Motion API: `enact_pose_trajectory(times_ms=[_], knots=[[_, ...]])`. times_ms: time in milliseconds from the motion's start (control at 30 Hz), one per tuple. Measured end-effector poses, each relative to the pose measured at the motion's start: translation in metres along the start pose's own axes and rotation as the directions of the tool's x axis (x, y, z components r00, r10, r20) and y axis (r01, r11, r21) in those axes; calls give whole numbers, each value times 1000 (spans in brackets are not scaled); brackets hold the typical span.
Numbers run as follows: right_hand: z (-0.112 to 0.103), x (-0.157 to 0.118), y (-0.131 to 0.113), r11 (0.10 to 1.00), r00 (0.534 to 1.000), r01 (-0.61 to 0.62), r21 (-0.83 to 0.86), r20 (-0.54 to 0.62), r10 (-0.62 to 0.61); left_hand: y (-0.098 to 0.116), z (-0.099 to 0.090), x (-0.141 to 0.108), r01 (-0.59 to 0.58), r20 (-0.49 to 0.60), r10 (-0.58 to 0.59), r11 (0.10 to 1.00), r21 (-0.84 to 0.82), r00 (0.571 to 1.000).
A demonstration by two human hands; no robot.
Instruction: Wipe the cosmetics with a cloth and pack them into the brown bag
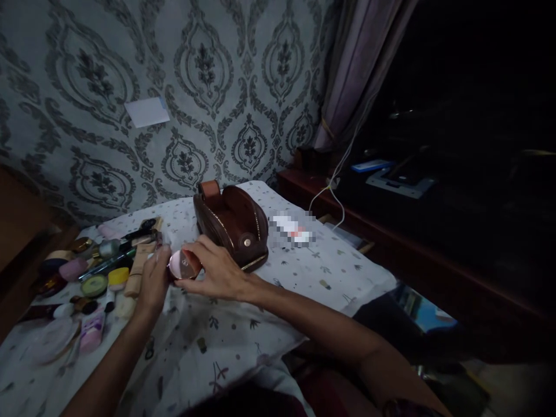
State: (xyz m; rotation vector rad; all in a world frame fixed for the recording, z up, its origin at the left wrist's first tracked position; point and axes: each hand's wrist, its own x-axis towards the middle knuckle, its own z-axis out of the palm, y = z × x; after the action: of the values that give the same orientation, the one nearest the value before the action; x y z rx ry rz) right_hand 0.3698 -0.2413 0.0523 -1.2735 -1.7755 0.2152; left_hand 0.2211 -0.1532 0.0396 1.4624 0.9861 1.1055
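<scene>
Between my two hands is a small round cosmetic container (179, 265), pinkish with a shiny copper-coloured side. My left hand (153, 284) is closed on its left edge. Thumb and fingers of my right hand (217, 271) grip it from the right. Just behind my right hand stands a brown leather toiletry bag (256, 255), its zipped top gaping and its reddish-brown inside showing. Many cosmetics lie left of my left hand, among them a beige tube (135, 275), a yellow-lidded jar (119, 278), a green-topped round jar (93, 285) and a purple-and-pink tube (92, 333).
A white patterned sheet (234, 353) covers the surface under everything. A blurred-out white item (291, 227) lies right of the bag. White cables (343, 168) hang by a dark red wooden ledge (299, 185) on the right. Patterned wallpaper (204, 63) rises behind.
</scene>
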Motion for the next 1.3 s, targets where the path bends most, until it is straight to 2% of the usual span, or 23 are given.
enact_pose_trajectory(times_ms=[67,133,200,267,333,400,533,567,633,767,833,900,1000,1067,1200,1300], knots=[[-17,4,-4,999,998,44,-22,-33,-45,11,12,10,-100,-6,100,995,22,995],[-32,7,-5,999,995,52,14,-88,-51,19,24,20,-138,-39,140,990,34,989],[-46,11,-3,996,987,16,84,-163,-2,25,36,28,-155,-24,156,987,32,987],[-58,15,3,988,968,-48,149,-238,83,27,45,35,-226,26,225,971,73,974],[-67,18,11,970,939,-109,215,-299,172,28,52,40,-358,104,345,918,167,933],[-74,22,21,940,912,-161,302,-320,258,28,58,44,-476,230,425,839,263,876],[-83,28,45,873,864,-241,424,-316,392,31,63,48,-639,487,434,644,420,758],[-85,30,51,872,856,-259,416,-319,407,32,63,49,-660,518,427,602,449,741],[-90,37,63,891,852,-302,339,-324,412,34,60,48,-669,536,413,561,488,737],[-97,60,78,926,885,-375,-32,-311,348,31,54,46,-669,503,447,571,476,740],[-94,76,82,885,905,-403,-233,-244,348,25,54,46,-677,477,485,586,444,733],[-86,93,87,813,884,-465,-351,-137,446,18,56,45,-685,440,526,597,417,727],[-66,113,99,682,744,-625,-380,-27,667,9,59,43,-698,405,569,601,389,716],[-51,123,110,625,676,-690,-365,-18,736,4,60,42,-701,398,577,603,382,713],[-27,129,133,578,625,-747,-329,-49,779,-3,60,41,-682,378,569,621,385,731],[-16,124,143,540,586,-792,-286,-104,804,-5,61,39,-667,364,559,643,376,745]])
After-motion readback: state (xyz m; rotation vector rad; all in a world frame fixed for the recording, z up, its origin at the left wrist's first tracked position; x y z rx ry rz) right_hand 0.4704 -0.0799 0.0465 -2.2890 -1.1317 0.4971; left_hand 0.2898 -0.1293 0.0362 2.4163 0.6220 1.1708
